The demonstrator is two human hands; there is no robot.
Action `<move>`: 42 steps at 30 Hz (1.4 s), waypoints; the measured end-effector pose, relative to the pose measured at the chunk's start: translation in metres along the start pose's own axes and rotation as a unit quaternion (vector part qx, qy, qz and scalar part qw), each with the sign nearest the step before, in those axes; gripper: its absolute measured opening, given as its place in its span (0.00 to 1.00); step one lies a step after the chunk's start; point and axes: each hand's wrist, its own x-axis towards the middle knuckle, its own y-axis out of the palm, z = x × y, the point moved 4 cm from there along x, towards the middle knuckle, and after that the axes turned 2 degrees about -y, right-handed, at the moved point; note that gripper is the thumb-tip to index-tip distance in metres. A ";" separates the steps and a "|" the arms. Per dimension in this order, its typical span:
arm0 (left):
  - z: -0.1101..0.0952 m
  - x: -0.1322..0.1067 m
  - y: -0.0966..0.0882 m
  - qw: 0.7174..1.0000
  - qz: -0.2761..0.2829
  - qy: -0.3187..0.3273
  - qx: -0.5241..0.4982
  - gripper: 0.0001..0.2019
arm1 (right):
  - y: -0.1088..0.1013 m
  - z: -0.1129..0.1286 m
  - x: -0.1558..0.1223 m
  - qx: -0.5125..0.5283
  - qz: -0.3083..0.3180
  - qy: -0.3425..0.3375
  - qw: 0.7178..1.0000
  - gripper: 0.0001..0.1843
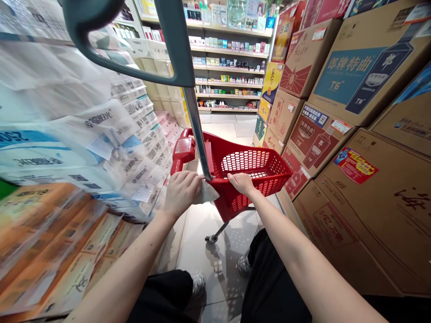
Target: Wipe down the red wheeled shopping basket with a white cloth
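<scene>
A red shopping cart basket (271, 179) with perforated walls stands on a metal frame in front of me. My right hand (241, 183) is closed over its near rim, thumb on top. My left hand (182, 193) has its fingers bent over a white cloth (207, 193), which lies against the red plastic at the cart's near left corner. Just beyond that hand rises a glossy red knob-like part (183, 150). A metal post (198, 130) climbs from the corner to a dark grey loop handle (178, 54), close to the camera.
Stacked white plastic-wrapped packs (101, 130) and orange packs (50, 242) line the left side. Cardboard cartons (357, 67) are piled high on the right. Shelves of small products (229, 67) stand across the far end of the tiled aisle (232, 260). A caster wheel (211, 239) sits near my feet.
</scene>
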 end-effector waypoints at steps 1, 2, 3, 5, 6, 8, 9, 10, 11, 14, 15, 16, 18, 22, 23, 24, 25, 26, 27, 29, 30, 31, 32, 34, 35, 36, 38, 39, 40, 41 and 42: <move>0.002 -0.007 0.001 1.000 -0.007 0.007 -0.018 0.14 | 0.000 0.000 0.000 -0.001 0.000 -0.001 1.000 0.34; 0.004 -0.012 0.002 0.999 -0.006 0.017 -0.034 0.16 | 0.000 -0.001 -0.001 -0.001 -0.001 -0.003 1.000 0.34; 0.008 -0.017 0.003 0.999 -0.002 0.024 -0.044 0.18 | 0.001 0.000 -0.001 0.000 -0.003 -0.007 1.000 0.34; 0.018 -0.020 0.005 0.998 0.005 0.025 -0.053 0.20 | 0.002 0.001 0.000 0.008 -0.009 -0.014 1.000 0.35; 0.023 -0.020 0.004 0.998 0.005 0.017 -0.054 0.20 | 0.003 0.001 0.000 0.013 -0.012 -0.015 1.000 0.35; 0.034 -0.016 0.003 0.998 -0.001 -0.008 -0.059 0.18 | 0.004 0.003 0.002 0.019 -0.017 -0.013 1.000 0.35; 0.039 -0.013 0.002 0.998 -0.004 -0.018 -0.065 0.16 | 0.005 0.003 0.002 0.019 -0.018 -0.009 1.000 0.34; 0.043 -0.009 0.002 0.997 -0.006 -0.026 -0.073 0.14 | 0.005 0.004 0.003 0.017 -0.018 -0.005 1.000 0.34; 0.047 -0.005 0.002 0.996 -0.007 -0.032 -0.081 0.12 | 0.006 0.005 0.004 0.013 -0.015 -0.001 1.000 0.33; 0.055 0.006 0.004 0.993 -0.002 -0.038 -0.113 0.11 | 0.006 0.005 0.006 0.004 -0.006 0.010 1.000 0.33; 0.056 0.009 0.005 0.991 0.000 -0.042 -0.124 0.12 | 0.006 0.005 0.007 0.004 -0.003 0.013 1.000 0.33; 0.055 0.010 0.005 0.990 0.000 -0.047 -0.134 0.12 | 0.006 0.005 0.007 0.004 -0.003 0.016 1.000 0.33; 0.051 0.009 0.005 0.987 -0.008 -0.065 -0.148 0.11 | 0.005 0.004 0.008 0.006 -0.006 0.020 1.000 0.34; 0.034 0.002 0.001 0.987 -0.047 -0.089 -0.129 0.08 | 0.004 0.000 0.007 0.010 -0.010 0.026 1.000 0.34; 0.030 0.002 0.000 0.988 -0.049 -0.088 -0.113 0.08 | 0.004 -0.001 0.007 0.012 -0.009 0.025 1.000 0.34; 0.027 0.003 0.000 0.991 -0.045 -0.087 -0.095 0.09 | 0.003 -0.003 0.006 0.014 -0.008 0.024 1.000 0.34; 0.024 0.006 0.000 0.992 -0.037 -0.087 -0.079 0.10 | 0.003 -0.004 0.006 0.016 -0.009 0.022 1.000 0.34; 0.023 0.011 0.000 0.994 -0.024 -0.088 -0.067 0.12 | 0.003 -0.005 0.005 0.017 -0.010 0.022 1.000 0.34; 0.023 0.017 0.000 0.994 -0.005 -0.090 -0.063 0.14 | 0.002 -0.007 0.005 0.017 -0.009 0.024 1.000 0.34; 0.025 0.030 0.003 0.992 0.052 -0.095 -0.071 0.16 | 0.001 -0.011 0.004 0.011 -0.005 0.031 0.999 0.33; 0.026 0.036 0.004 0.988 0.087 -0.096 -0.080 0.17 | 0.000 -0.013 0.004 0.009 -0.002 0.033 0.999 0.32; 0.028 0.042 0.006 0.984 0.123 -0.095 -0.089 0.18 | -0.001 -0.014 0.003 0.008 0.002 0.032 0.999 0.32; 0.029 0.046 0.008 0.979 0.155 -0.094 -0.096 0.18 | -0.001 -0.015 0.003 0.009 0.004 0.031 0.999 0.31; 0.029 0.052 0.009 0.972 0.192 -0.088 -0.105 0.17 | -0.003 -0.017 0.001 0.013 0.006 0.028 0.999 0.31; 0.028 0.052 0.009 0.971 0.197 -0.082 -0.107 0.17 | -0.004 -0.018 0.001 0.015 0.006 0.029 0.999 0.32; 0.026 0.052 0.008 0.973 0.192 -0.072 -0.108 0.17 | -0.005 -0.019 0.000 0.015 0.007 0.033 0.999 0.32; 0.020 0.047 0.006 0.981 0.154 -0.048 -0.110 0.18 | -0.005 -0.021 -0.001 0.014 0.007 0.040 0.999 0.32; 0.016 0.043 0.004 0.986 0.121 -0.042 -0.107 0.17 | -0.005 -0.022 -0.001 0.013 0.006 0.042 0.999 0.32; 0.013 0.038 0.003 0.990 0.083 -0.043 -0.102 0.17 | -0.005 -0.023 -0.002 0.013 0.004 0.043 0.999 0.32; 0.010 0.032 0.001 0.993 0.044 -0.052 -0.095 0.16 | -0.005 -0.024 -0.002 0.012 0.003 0.043 0.999 0.33; 0.007 0.026 0.001 0.994 0.009 -0.063 -0.086 0.14 | -0.004 -0.024 -0.002 0.012 0.001 0.041 0.999 0.33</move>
